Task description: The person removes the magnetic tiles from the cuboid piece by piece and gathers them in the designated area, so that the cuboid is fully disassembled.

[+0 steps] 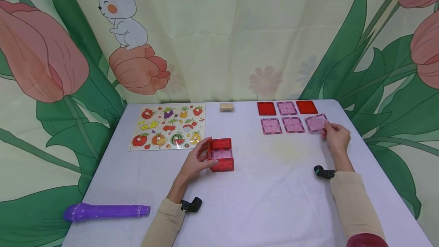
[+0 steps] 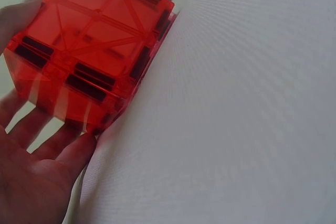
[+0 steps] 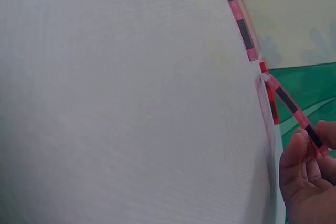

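Note:
My left hand (image 1: 196,160) grips an open-topped box of see-through red magnetic tiles (image 1: 222,165) standing mid-table. Its thumb lies against the near wall and its fingers are along the left side; a pink tile shows inside as the floor. The left wrist view shows the red wall (image 2: 100,22) with dark magnets along its edges. At the far right, my right hand (image 1: 337,137) pinches a pink magnetic tile (image 1: 314,123) by its right edge. In the right wrist view that tile (image 3: 295,109) is tilted, its held edge raised off the table between thumb and fingers (image 3: 296,150).
Beside the held tile lie two pink tiles (image 1: 293,125) in the front row; behind are a red tile (image 1: 266,108), a pink one and another red. A small wooden block (image 1: 226,107) stands at the back. Leftward are a fruit picture board (image 1: 164,128) and a purple microphone-shaped object (image 1: 109,211).

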Demonstrator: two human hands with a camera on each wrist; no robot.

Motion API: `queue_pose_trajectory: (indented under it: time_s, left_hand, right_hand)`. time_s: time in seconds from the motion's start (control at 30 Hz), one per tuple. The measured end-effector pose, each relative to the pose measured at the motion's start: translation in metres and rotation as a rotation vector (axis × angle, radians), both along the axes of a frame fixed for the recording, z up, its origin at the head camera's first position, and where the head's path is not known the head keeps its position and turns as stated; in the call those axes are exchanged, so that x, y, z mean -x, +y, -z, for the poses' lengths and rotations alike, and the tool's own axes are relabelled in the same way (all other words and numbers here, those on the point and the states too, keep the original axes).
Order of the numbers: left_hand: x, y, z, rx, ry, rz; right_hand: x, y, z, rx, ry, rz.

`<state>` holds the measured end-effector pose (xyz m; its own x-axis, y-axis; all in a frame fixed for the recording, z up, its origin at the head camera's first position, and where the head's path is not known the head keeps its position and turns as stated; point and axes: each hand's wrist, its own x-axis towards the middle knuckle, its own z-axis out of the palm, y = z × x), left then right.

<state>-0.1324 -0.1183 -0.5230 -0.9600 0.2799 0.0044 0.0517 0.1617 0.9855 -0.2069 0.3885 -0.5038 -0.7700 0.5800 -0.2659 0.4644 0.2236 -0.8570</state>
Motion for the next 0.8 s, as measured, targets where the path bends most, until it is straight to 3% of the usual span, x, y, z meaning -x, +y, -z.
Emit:
queue_pose_trajectory:
  time_s: [0.07, 0.3, 0.8]
  left_hand:
    - [0.001, 0.0, 0.001, 0.003, -0.006, 0.003]
    - [-0.011, 0.003, -0.032, 0.011, -0.036, 0.029]
    - [-0.011, 0.002, -0.032, 0.003, -0.039, 0.03]
  right_hand:
    - [0.001, 0.001, 0.001, -0.03, -0.025, -0.006]
    - [0.0, -0.002, 0.004, -0.18, -0.102, -0.094]
    - [0.008, -0.01, 0.004, -0.347, -0.182, -0.191]
